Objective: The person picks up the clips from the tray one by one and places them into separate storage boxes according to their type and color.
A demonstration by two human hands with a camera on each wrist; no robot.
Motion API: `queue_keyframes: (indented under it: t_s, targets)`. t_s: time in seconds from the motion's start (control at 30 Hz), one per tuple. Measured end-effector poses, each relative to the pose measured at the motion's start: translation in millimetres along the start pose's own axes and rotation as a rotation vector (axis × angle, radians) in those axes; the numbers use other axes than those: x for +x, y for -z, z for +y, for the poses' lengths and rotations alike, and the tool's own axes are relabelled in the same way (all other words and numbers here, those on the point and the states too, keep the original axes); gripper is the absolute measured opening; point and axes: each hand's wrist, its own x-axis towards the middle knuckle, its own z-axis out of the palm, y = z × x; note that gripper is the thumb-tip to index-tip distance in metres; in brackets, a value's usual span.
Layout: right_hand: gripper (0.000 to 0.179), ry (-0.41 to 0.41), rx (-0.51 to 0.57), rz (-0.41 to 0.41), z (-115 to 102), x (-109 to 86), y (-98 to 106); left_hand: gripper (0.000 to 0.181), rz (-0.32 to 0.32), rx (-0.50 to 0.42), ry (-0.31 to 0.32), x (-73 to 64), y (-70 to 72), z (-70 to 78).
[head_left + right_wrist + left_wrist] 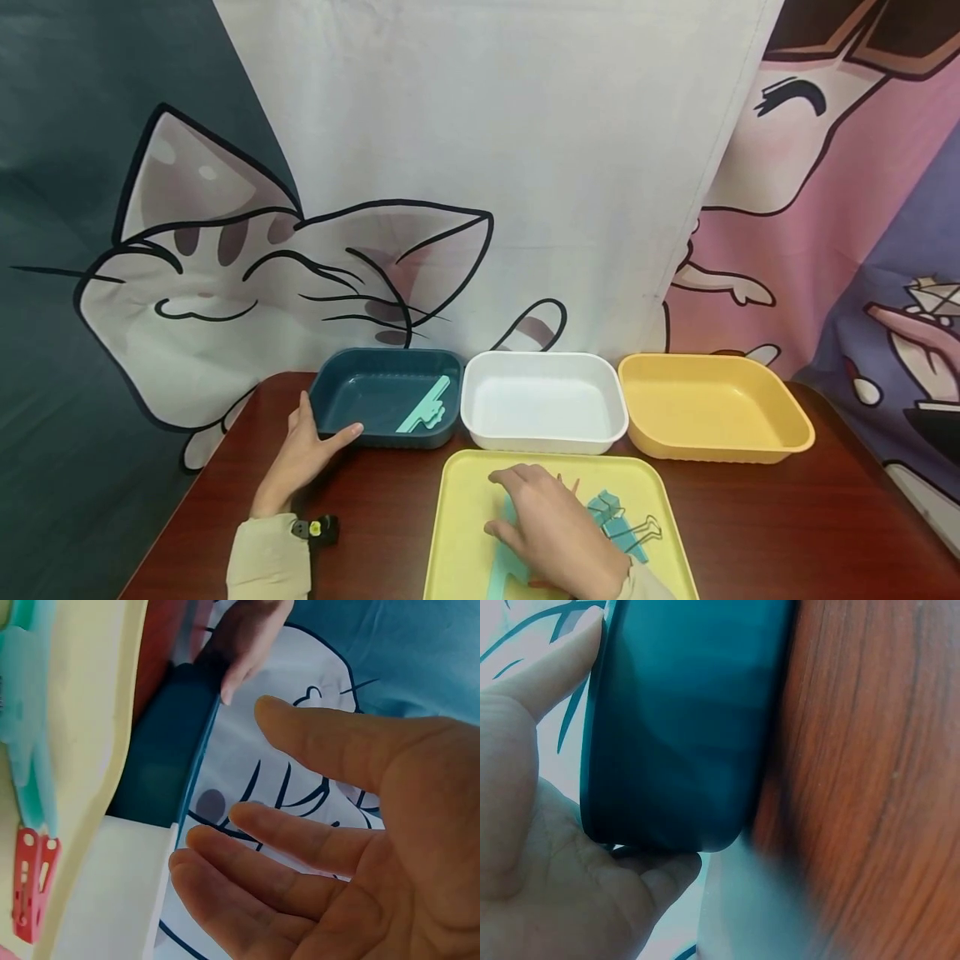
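Observation:
My left hand (300,454) grips the near left corner of a dark teal bin (333,421), thumb at its front rim and fingers along its left side. Inside that bin lies a mint-green plastic bag clip (426,408). Over a pale yellow tray (465,483) hovers my right hand (551,525), thumb and fingers spread apart with nothing between them. Beneath it, partly hidden, is another mint-green clip (504,567). Blue binder clips (622,529) with wire handles lie in the tray to its right. A red clip (30,885) shows in the right wrist view.
A white bin (543,404) stands in the middle of the row, and a yellow-orange bin (712,408) at its right end. All stand on a reddish-brown wooden table (810,517). Behind them hangs a printed cloth (525,167) with a cartoon cat.

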Motion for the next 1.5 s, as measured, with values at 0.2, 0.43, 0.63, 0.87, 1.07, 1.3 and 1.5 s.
queue_keyframes:
  t_s: [0.2,0.43,0.63,0.87,1.07,1.3,1.5]
  targets:
    - [0.047,-0.005,-0.028,-0.04,3.8,-8.6,-5.9,0.127,0.003,-0.002,0.002,-1.0,0.0,0.5]
    - [0.053,0.033,-0.079,-0.046,11.2,-17.1,-15.6,0.126,0.005,0.012,-0.013,-1.5,0.1,1.4]
    - [0.058,0.013,-0.042,-0.107,16.3,-19.6,-21.5,0.126,0.001,0.006,-0.014,-2.1,0.6,2.1]
    - [0.06,0.015,-0.044,-0.105,22.3,-23.7,-29.7,0.127,0.005,0.012,-0.021,-1.8,0.8,2.2]
    - [0.056,0.035,-0.075,-0.09,26.8,-26.5,-36.3,0.127,0.002,0.006,-0.012,-0.6,0.7,1.5]
    - [0.058,0.034,-0.066,-0.102,32.0,-27.0,-41.6,0.127,0.001,-0.002,-0.012,-1.1,0.3,1.4]
    - [0.058,0.021,-0.037,-0.124,33.8,-26.0,-46.6,0.127,0.002,-0.005,-0.008,-1.7,0.4,0.6]
